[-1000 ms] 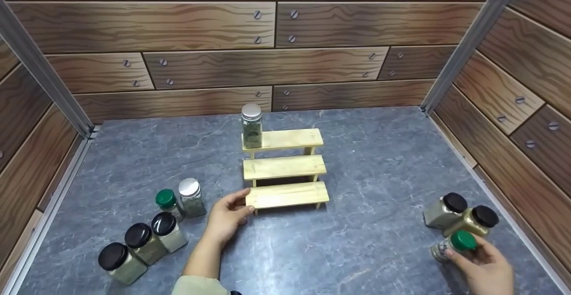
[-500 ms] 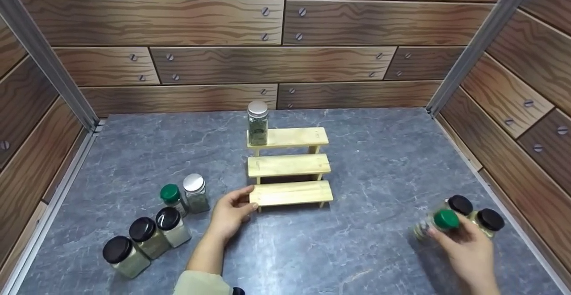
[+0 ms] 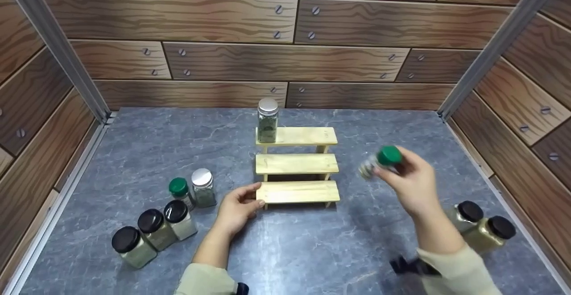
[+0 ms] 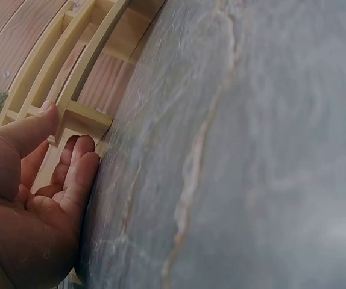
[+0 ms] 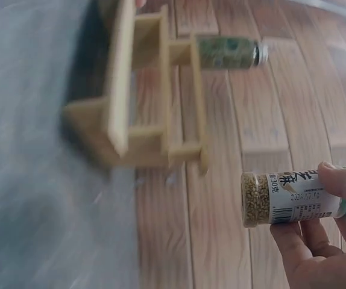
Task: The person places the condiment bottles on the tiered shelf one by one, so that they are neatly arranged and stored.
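1. The right hand (image 3: pixel 412 183) has thumb and fingers closed around a green-capped seasoning jar (image 5: pixel 293 198), holding it tilted, base to the left, above the tabletop and right of the rack. Tan grains show through its base end.
2. The left hand (image 3: pixel 236 210) pinches the left end of the lowest step of the three-step wooden rack (image 3: pixel 297 164), thumb on the near corner; its other fingers curl below, though whether they press the leg is hard to tell.
3. A silver-lidded glass jar (image 3: pixel 267 121) stands at the left end of the rack's far, highest step.
4. Left on the grey marbled tabletop (image 3: pixel 312 246) stand another silver-lidded jar (image 3: pixel 204 192), a second green-capped jar (image 3: pixel 179 188) and three black-lidded jars (image 3: pixel 157 231).
5. Near right stand two black-lidded jars (image 3: pixel 486 237), partly behind the right forearm.
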`<state>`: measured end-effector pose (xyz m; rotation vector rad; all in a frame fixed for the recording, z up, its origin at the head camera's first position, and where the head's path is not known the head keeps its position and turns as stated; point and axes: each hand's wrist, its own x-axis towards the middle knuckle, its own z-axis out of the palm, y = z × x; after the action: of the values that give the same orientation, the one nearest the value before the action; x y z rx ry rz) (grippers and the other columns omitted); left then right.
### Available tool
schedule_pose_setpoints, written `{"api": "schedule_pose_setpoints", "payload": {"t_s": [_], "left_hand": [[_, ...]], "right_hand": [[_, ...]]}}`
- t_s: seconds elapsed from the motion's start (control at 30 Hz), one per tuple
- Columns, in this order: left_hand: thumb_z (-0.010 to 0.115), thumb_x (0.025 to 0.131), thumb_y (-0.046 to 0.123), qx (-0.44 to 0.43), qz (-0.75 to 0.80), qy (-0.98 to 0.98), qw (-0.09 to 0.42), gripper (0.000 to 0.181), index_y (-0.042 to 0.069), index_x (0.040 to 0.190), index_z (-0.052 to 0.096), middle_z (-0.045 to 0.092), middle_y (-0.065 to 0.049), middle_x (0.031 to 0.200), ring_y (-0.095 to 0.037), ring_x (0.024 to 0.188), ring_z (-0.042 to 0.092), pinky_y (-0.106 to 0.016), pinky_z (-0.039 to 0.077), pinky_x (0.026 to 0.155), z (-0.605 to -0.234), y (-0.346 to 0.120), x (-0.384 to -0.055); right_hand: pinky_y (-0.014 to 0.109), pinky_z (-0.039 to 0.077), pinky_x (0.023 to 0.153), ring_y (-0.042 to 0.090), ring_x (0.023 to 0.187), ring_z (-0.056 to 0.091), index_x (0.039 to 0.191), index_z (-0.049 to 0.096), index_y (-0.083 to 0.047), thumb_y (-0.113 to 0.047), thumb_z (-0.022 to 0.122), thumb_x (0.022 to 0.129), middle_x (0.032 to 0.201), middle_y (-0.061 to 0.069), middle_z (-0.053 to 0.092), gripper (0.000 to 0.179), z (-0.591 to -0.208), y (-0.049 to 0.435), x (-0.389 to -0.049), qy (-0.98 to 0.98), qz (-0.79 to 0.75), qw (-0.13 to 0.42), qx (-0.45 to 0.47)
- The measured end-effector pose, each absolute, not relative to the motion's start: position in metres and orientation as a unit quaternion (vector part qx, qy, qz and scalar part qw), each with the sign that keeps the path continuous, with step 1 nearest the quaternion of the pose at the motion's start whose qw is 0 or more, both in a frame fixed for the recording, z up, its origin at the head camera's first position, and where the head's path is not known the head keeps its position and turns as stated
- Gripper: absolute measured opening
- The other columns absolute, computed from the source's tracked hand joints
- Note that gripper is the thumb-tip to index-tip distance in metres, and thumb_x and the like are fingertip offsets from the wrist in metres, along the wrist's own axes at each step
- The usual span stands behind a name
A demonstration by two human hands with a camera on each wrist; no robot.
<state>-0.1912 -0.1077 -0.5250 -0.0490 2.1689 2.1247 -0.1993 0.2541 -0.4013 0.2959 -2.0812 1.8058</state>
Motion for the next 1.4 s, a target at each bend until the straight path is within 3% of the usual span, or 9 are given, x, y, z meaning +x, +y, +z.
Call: {"api": "schedule_pose_setpoints", "payload": {"t_s": [0.3,0.63,0.9,1.4], "left_hand": [[0.076,0.090,-0.005,-0.015,0.699,0.714,0.048,0.053,-0.008,0.140,0.062,0.072,-0.021,0.115,-0.016,0.087,0.067,-0.029,0.058,0.067,-0.524,-0.109,-0.191],[0.077,0.089,-0.005,-0.017,0.694,0.719,0.048,0.052,-0.007,0.140,0.063,0.072,-0.020,0.116,-0.017,0.089,0.068,-0.029,0.059,0.070,-0.525,-0.105,-0.191],[0.077,0.089,-0.005,-0.018,0.697,0.716,0.043,0.052,-0.007,0.139,0.064,0.072,-0.020,0.116,-0.017,0.088,0.067,-0.028,0.060,0.071,-0.526,-0.107,-0.193],[0.077,0.089,-0.006,-0.017,0.698,0.715,0.041,0.052,-0.006,0.139,0.064,0.072,-0.021,0.117,-0.017,0.088,0.067,-0.027,0.059,0.070,-0.527,-0.108,-0.194]], "right_hand": [[0.031,0.061,0.091,0.020,0.102,0.072,0.126,0.069,0.011,0.020,0.078,0.081,0.107,0.009,0.076,0.046,-0.369,0.184,-0.260,-0.760,0.617,0.136,0.151],[0.027,0.059,0.088,0.019,0.101,0.069,0.131,0.070,0.004,0.011,0.079,0.086,0.111,0.011,0.075,0.047,-0.375,0.140,-0.306,-0.779,0.607,0.078,0.140],[0.025,0.057,0.087,0.020,0.099,0.066,0.132,0.069,0.004,0.011,0.080,0.084,0.114,0.015,0.074,0.050,-0.386,0.122,-0.323,-0.787,0.607,0.052,0.102],[0.029,0.056,0.095,0.027,0.111,0.065,0.140,0.062,0.005,0.012,0.079,0.085,0.126,0.023,0.070,0.058,-0.393,0.120,-0.327,-0.792,0.603,0.026,0.091]]}}
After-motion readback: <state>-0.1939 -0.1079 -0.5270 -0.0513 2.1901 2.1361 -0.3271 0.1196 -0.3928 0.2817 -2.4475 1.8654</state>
